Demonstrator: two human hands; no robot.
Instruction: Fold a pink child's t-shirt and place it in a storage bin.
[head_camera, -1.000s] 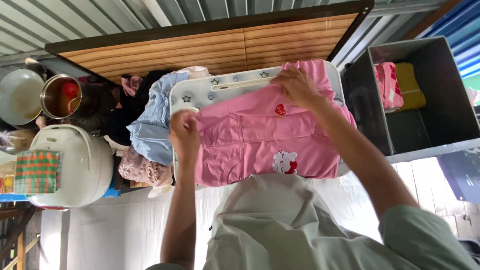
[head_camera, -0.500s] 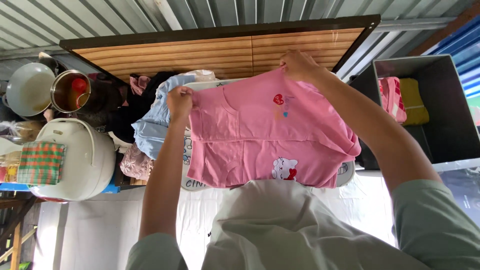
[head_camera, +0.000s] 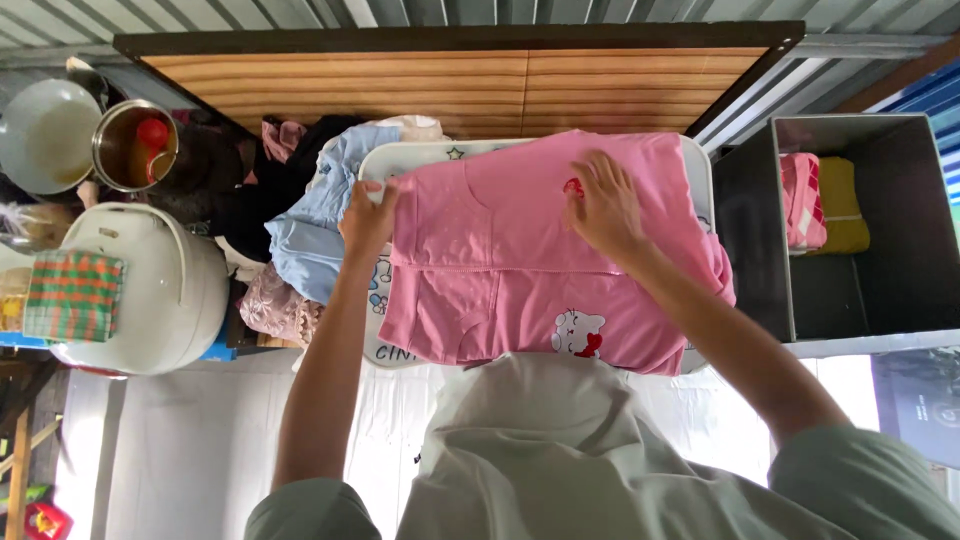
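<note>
A pink child's garment (head_camera: 520, 260) with a small cat picture lies folded over on a white board with star marks (head_camera: 420, 160). My left hand (head_camera: 368, 215) pinches the garment's left edge near the top. My right hand (head_camera: 603, 205) lies flat, fingers spread, on the upper middle of the pink cloth, pressing it down. My pale green shirt fills the bottom of the view.
A heap of clothes, light blue (head_camera: 305, 230) on top, sits left of the board. A white lidded container (head_camera: 150, 290) with a checked cloth and metal pots (head_camera: 130, 145) stand far left. A grey bin (head_camera: 850, 220) holding folded clothes stands right. A wooden panel (head_camera: 450, 85) lies beyond.
The pink garment was lifted off the board, then laid back down folded. My right hand went from gripping its top corner to pressing flat on the cloth.
</note>
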